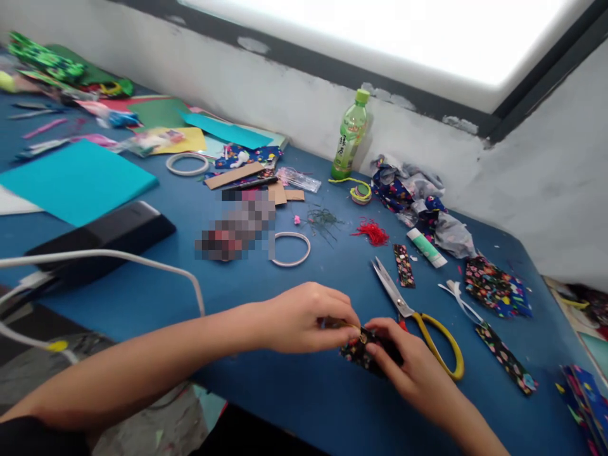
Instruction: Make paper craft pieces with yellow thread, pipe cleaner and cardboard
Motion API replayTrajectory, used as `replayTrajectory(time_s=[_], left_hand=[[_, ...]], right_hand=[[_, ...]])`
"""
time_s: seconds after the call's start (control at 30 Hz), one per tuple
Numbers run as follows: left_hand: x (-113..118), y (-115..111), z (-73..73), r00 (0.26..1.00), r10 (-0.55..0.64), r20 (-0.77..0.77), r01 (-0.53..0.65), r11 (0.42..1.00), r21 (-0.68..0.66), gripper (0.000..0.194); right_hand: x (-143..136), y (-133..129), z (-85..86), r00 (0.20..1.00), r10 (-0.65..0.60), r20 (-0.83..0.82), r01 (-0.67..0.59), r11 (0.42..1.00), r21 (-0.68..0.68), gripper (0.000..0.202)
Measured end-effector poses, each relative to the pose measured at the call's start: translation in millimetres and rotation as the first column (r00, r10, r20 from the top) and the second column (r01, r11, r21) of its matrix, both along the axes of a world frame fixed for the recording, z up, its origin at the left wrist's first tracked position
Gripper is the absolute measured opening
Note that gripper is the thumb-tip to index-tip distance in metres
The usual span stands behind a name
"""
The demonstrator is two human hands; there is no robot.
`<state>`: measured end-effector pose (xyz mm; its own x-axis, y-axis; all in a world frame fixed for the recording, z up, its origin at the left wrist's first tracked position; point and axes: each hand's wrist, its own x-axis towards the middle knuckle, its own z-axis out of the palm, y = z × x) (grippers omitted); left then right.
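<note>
Near the table's front edge, a small piece of black floral fabric [357, 356] is between my hands. My right hand [407, 360] grips it from the right, thumb and fingers pinched on it. From the left, my left hand [316, 320] pinches at its upper edge; a thin yellowish strip shows by those fingertips, too small to name. Just right of my right hand lie scissors [403, 307] with yellow handles, blades slightly apart. Beyond them is a short floral fabric strip [404, 266]. A longer floral strip [506, 358] with white ribbon ends lies farther right.
A green bottle [350, 136] stands by the wall, with crumpled fabric [408, 190] beside it. A glue tube [426, 247], red threads [372, 232] and a white ring [291, 249] lie ahead. At left are a black power bank [109, 237], a white cable [118, 254] and blue paper [80, 180].
</note>
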<state>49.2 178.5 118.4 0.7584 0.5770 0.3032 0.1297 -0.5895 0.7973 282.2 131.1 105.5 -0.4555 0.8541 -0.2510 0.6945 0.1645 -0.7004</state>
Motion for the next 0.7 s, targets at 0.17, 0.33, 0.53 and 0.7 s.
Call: replayTrajectory(time_s=[0.17,0.33,0.53,0.7], left_hand=[[7.3,0.0,-11.7,0.994,0.077,-0.084,-0.077,0.997,0.013,0.02],[10.2,-2.8,-22.0,0.985,0.058,-0.164,-0.053,0.998,0.035,0.021],[9.4,-6.0,-18.8,0.97,0.042,-0.238,-0.031,0.998,0.047,0.026],[3.3,-1.5,-6.4,0.948,0.089,-0.305,-0.074,0.996,0.059,0.032]], right_hand=[[2.1,8.4,-19.6,0.994,-0.111,0.024,0.096,0.93,0.356,0.023],[-9.2,0.2,-20.6,0.978,-0.035,-0.206,0.108,0.928,0.356,0.016],[-22.1,-4.7,-16.2,0.939,-0.036,-0.343,0.18,0.9,0.398,0.008],[-17.5,-1.6,-19.3,0.946,-0.076,-0.315,0.217,0.87,0.443,0.007]])
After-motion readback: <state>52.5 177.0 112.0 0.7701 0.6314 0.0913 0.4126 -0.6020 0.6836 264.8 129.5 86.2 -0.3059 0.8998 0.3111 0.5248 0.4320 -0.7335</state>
